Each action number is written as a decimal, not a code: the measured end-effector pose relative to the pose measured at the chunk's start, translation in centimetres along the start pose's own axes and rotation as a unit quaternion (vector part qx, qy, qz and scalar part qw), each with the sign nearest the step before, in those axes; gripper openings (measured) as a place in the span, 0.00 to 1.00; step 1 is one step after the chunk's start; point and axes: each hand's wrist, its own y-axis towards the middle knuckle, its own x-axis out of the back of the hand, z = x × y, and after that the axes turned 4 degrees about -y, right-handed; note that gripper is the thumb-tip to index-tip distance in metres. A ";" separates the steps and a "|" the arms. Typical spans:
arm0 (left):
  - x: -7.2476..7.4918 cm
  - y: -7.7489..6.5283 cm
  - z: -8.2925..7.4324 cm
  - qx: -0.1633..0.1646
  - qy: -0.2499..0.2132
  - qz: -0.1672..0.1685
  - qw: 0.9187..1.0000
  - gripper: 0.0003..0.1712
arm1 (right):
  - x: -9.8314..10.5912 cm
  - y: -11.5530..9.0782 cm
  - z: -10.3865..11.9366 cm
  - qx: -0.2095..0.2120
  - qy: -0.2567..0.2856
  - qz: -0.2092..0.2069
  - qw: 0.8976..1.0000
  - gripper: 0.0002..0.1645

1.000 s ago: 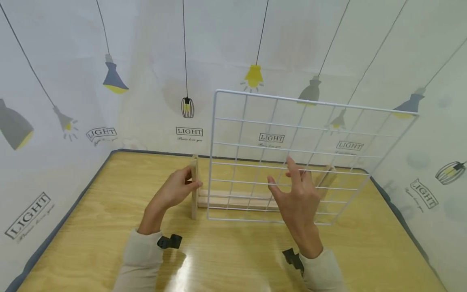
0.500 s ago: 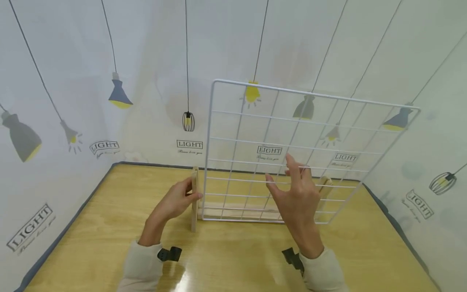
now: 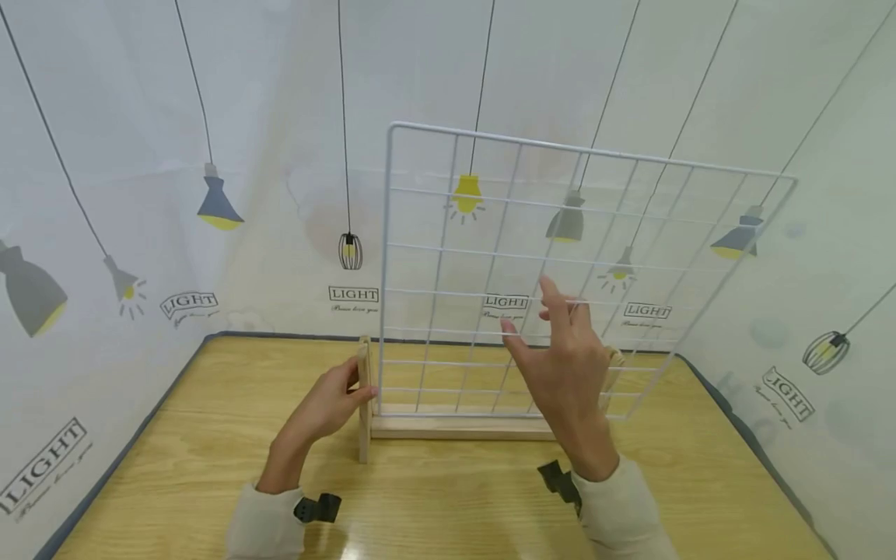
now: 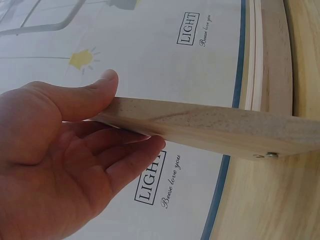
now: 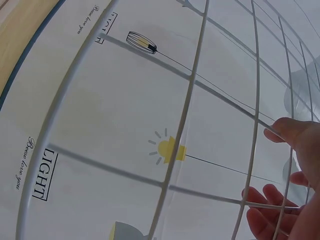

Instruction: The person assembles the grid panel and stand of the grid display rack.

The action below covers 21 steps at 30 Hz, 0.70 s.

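Observation:
My left hand (image 3: 325, 406) pinches the left wooden upright (image 3: 364, 435) of a low wooden stand. In the left wrist view its thumb lies along one face of the upright (image 4: 200, 120) and its fingers along the other; screw heads (image 4: 271, 155) show near the lower end. A pale wooden bar (image 3: 462, 429) runs from this upright toward the right upright (image 3: 616, 358), partly hidden behind my right hand (image 3: 568, 369). That hand holds a white wire grid panel (image 3: 498, 253), fingers curled through its squares. The panel leans, its lower edge right over the bar.
The stand is on a wood-grain table (image 3: 448, 498) with a dark blue edging (image 3: 262, 335) at the back. Behind it rises a pale wall covering (image 3: 294, 93) printed with hanging lamps and "LIGHT" labels. Dark straps (image 3: 318, 508) cross both wrists.
The grid panel has risen relative to the stand, its lower edge shifting from in front of the bar to over it. The head view has tilted up. My left hand keeps its hold.

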 end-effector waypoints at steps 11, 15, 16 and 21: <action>-0.1 -0.3 0.5 -0.008 -0.019 0.007 1.000 0.31 | 0.2 2.2 1.0 0.008 -0.014 0.001 1.000 0.38; -0.1 -0.3 0.2 -0.009 -0.015 0.006 1.000 0.29 | 0.4 3.0 1.2 0.006 -0.009 -0.009 1.000 0.39; -0.1 -0.2 0.1 -0.008 -0.015 0.005 1.000 0.28 | 0.4 3.2 1.2 0.006 -0.008 -0.012 1.000 0.39; 0.1 -0.1 -0.3 0.007 -0.016 0.004 1.000 0.30 | 0.4 4.3 1.4 0.007 -0.007 -0.020 1.000 0.38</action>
